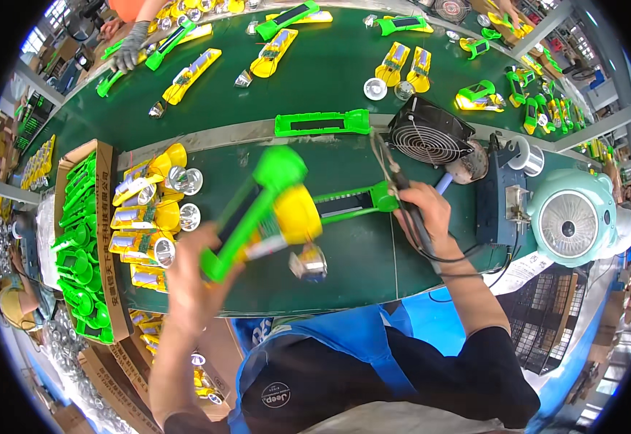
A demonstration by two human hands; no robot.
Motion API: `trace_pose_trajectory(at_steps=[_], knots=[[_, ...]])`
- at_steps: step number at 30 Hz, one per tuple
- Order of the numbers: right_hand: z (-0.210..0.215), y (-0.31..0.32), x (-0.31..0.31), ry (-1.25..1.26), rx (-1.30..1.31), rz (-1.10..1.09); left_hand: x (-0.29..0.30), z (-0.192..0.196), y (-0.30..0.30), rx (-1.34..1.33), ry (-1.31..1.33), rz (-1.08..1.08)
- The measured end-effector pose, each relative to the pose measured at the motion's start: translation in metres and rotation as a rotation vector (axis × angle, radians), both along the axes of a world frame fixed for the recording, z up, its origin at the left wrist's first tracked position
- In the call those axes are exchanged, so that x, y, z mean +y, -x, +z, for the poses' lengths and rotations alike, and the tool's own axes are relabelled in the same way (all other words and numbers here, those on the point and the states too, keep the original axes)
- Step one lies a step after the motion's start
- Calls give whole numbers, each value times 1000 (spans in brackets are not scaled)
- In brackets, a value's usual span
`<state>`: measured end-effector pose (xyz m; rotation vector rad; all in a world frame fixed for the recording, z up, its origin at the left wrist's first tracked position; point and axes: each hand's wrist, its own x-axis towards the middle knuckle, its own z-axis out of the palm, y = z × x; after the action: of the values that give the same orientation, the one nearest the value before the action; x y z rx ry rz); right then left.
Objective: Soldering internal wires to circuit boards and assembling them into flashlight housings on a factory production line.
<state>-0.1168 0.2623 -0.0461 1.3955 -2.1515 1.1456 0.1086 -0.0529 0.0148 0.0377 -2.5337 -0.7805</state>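
My left hand (191, 271), smeared by motion, is closed round a green flashlight shell (280, 168) together with a yellow flashlight body (297, 217). A silvery lamp reflector (308, 262) hangs below the yellow body. In my right hand (431, 208) is a soldering iron (396, 173), its thin end pointing up and away from me and its dark cable running down by the wrist. Another green shell (356, 202) lies on the green bench just left of that hand; its left end is hidden behind the held parts.
A carton (109, 239) of green shells stands left, beside stacked yellow bodies (142, 217). A green shell (322, 123) lies on the bench's far edge. Toward the right are a black fan (431, 137), a blue-grey box (500, 195), a wire spool (526, 155) and a mint-green fan (568, 217). Beyond, a gloved co-worker's hand (133, 45) reaches over the belt (315, 79).
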Motion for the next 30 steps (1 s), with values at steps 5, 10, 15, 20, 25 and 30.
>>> trace_pose_trajectory(at_steps=[5, 10, 15, 20, 25, 30], knots=[[-10, -2, -3, 5, -102, 93, -41, 7, 152, 90, 8, 3], [-3, 7, -2, -219, 60, 169, -28, -40, 289, -182, 132, 147], [3, 9, 19, -83, -87, 262, -20, -29, 316, -36, 381, 78], [-7, 20, 22, -13, -6, 76, 20, -14, 433, -150, 173, -299], [-14, 20, 28, 31, 26, -8, 86, -53, 508, -469, 30, -493], [-14, 21, 29, 61, 83, 16, 76, -36, 493, -426, -144, -440]])
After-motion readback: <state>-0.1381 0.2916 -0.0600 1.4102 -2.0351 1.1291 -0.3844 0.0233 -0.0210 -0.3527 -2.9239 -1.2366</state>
